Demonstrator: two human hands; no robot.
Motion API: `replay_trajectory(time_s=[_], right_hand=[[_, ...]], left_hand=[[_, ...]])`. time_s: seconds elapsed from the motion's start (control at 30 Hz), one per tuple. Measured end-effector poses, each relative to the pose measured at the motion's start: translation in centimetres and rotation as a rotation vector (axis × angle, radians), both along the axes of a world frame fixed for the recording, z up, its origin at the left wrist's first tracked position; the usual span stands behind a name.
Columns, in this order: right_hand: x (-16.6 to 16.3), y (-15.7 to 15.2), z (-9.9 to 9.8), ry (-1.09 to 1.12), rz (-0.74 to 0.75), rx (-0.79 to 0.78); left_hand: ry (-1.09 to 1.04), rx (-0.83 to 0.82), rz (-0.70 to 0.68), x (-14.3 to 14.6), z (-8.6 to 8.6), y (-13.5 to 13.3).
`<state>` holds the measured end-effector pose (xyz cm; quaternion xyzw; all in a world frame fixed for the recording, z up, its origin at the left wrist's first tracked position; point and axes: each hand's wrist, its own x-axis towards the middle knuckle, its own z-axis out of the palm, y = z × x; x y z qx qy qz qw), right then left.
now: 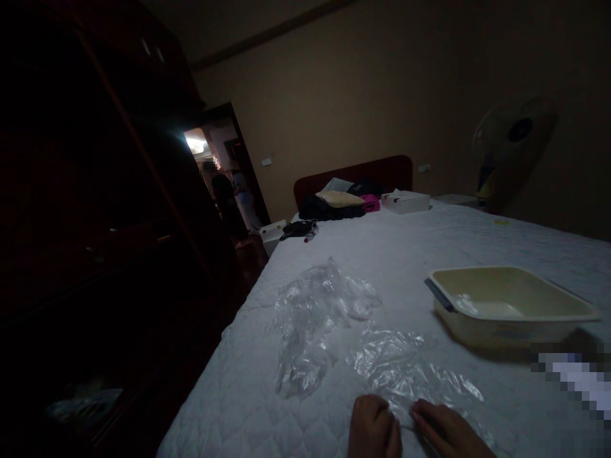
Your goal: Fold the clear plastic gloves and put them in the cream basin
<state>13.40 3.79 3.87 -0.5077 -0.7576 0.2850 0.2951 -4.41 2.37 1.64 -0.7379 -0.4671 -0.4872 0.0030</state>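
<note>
At the near edge of the bed, my left hand point(375, 427) is closed in a pinch on the edge of a clear plastic bag point(405, 362). Close beside it on the right, my right hand point(449, 431) pinches the same bag, with a short stretch of its edge running between the two. The bag lies crinkled and flat on the white quilt, away from me. Another crumpled clear plastic bag point(319, 312) rests just to the left, spread loosely.
To the right stands a cream plastic bin point(515, 331) with a grey handle. Clothes and a pillow point(340, 199) lie by the headboard point(396, 166), near a white box point(405, 201). A fan point(518, 130) stands at right. People point(243, 197) are in the doorway.
</note>
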Motion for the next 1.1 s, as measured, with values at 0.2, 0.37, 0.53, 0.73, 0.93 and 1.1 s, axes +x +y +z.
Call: replay_trajectory(time_s=[0.2, 0.37, 0.53, 0.73, 0.93, 1.1], right_hand=[[-0.3, 0.1, 0.6, 0.046, -0.017, -0.002], [-0.1, 0.1, 1.1, 0.053, -0.011, -0.014], [-0.3, 0.0, 1.5, 0.068, 0.048, -0.058], [-0.8, 0.1, 1.8, 0.086, 0.057, -0.042], [-1.1, 0.7, 2.0, 0.102, 0.071, -0.051], [-1.1, 1.2, 2.3, 0.114, 0.051, -0.111]], left_hand=[[-0.044, -0.041, -0.01, 0.1, -0.1, -0.1], [-0.063, -0.017, 0.003, 0.3, -0.5, 0.0], [-0.083, -0.035, 0.027, 0.4, -1.1, 0.0], [-0.072, -0.024, 0.025, 0.4, -0.9, 0.0], [-0.008, 0.107, 0.04, 0.0, -1.9, 1.3], [0.039, 0.181, 0.037, -0.1, -2.8, 2.2]])
